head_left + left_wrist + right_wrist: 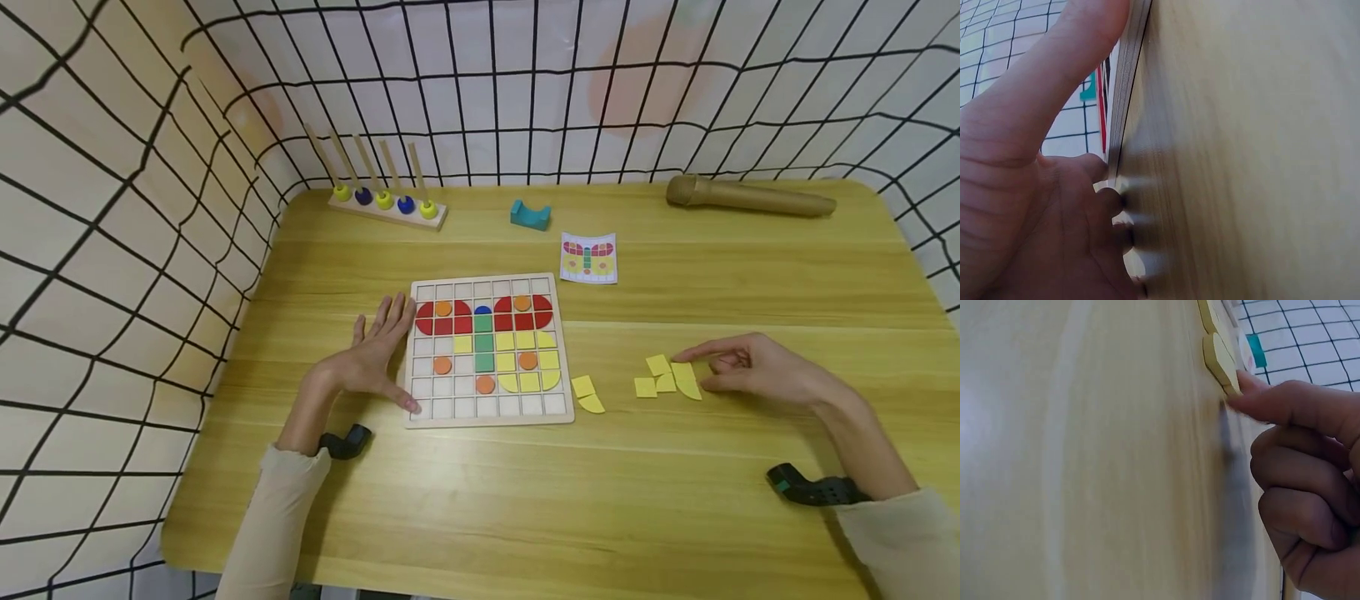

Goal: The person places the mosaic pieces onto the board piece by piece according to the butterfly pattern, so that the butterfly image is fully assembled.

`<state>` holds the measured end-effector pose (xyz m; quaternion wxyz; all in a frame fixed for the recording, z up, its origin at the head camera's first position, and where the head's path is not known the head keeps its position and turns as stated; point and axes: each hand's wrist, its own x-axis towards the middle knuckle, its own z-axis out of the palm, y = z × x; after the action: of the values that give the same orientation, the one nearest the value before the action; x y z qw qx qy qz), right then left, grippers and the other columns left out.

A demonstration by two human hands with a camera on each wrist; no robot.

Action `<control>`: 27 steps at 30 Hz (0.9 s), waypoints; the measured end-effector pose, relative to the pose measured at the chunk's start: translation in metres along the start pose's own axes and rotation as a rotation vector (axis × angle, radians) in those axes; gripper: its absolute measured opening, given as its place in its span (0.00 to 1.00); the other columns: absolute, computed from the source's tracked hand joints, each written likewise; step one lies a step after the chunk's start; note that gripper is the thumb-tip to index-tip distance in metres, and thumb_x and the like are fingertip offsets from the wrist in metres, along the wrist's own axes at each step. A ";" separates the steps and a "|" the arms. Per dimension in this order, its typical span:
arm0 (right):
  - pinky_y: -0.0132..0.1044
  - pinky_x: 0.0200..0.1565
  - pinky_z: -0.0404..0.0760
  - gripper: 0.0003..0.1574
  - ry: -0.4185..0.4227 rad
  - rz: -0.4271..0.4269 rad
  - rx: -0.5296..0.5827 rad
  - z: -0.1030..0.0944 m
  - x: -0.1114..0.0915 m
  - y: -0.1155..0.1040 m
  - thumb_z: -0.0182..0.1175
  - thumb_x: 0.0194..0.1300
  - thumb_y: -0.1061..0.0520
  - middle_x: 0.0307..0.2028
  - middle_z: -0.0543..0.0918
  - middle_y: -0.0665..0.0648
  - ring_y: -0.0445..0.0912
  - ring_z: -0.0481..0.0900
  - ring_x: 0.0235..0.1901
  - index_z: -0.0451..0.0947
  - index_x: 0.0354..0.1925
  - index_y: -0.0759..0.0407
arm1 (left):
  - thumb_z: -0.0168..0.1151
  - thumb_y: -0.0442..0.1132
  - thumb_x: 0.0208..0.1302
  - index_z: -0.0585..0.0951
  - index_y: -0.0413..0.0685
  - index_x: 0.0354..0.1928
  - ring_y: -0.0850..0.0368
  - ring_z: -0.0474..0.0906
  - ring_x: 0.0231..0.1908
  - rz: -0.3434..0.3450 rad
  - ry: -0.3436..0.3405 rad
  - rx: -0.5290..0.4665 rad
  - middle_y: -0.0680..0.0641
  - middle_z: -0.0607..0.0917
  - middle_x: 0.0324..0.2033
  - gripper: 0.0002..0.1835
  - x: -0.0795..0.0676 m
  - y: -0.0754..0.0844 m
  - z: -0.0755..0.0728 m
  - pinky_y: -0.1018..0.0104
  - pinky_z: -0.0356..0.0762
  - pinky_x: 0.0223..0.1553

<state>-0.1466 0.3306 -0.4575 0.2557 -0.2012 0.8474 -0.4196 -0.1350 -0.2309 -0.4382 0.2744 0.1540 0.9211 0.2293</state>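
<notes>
In the head view, a wooden grid board [489,421] carries red, orange, blue, green and yellow tiles in a butterfly-like pattern. My left hand [370,354] spreads along its left side, fingertips by the upper edge and thumb on the lower left corner. My right hand [757,372] has index finger and thumb at a yellow square tile [683,370] and the yellow quarter-round tile [689,390] below it, while its other fingers curl inward. The right wrist view shows thumb and index fingertip at the edge of a thick yellow tile [1219,362] lying on the table.
Several yellow squares [658,365] lie left of my right hand. Another yellow square [582,386] and quarter-round tile [592,404] sit beside the board. Behind are a butterfly picture card [588,259], teal holder [530,216], peg stand with beads [390,210] and wooden microphone-shaped object [750,197]. Black netting [491,100] surrounds the table.
</notes>
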 end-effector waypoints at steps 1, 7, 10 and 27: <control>0.34 0.22 0.63 0.22 0.006 -0.001 -0.002 0.001 0.001 -0.001 0.69 0.68 0.59 0.18 0.56 0.49 0.41 0.57 0.19 0.83 0.60 0.56 | 0.86 0.61 0.38 0.27 0.47 0.82 0.41 0.12 0.80 -0.001 0.001 0.000 0.42 0.19 0.80 0.86 0.000 0.000 0.000 0.30 0.15 0.75; 0.34 0.27 0.63 0.19 0.079 0.007 -0.052 0.010 0.011 -0.010 0.74 0.64 0.55 0.19 0.55 0.47 0.37 0.56 0.20 0.86 0.53 0.55 | 0.86 0.62 0.38 0.26 0.48 0.82 0.41 0.12 0.80 -0.004 0.002 0.010 0.42 0.19 0.80 0.87 0.000 0.000 0.000 0.30 0.15 0.76; 0.31 0.30 0.64 0.20 0.110 0.026 -0.090 0.009 0.013 -0.010 0.75 0.63 0.54 0.20 0.57 0.47 0.36 0.57 0.20 0.86 0.52 0.54 | 0.86 0.62 0.38 0.26 0.48 0.82 0.41 0.12 0.80 -0.005 0.001 0.013 0.42 0.19 0.80 0.87 0.000 -0.001 0.000 0.30 0.15 0.76; 0.28 0.30 0.67 0.19 0.226 0.077 -0.204 0.012 0.010 -0.020 0.70 0.69 0.47 0.19 0.63 0.46 0.36 0.60 0.19 0.84 0.50 0.57 | 0.85 0.63 0.39 0.26 0.48 0.82 0.41 0.12 0.80 0.001 0.002 0.018 0.42 0.19 0.80 0.86 0.001 -0.001 0.000 0.29 0.15 0.75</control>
<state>-0.1448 0.3065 -0.4496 0.1530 -0.1449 0.9161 -0.3412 -0.1357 -0.2317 -0.4392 0.2720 0.1567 0.9233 0.2213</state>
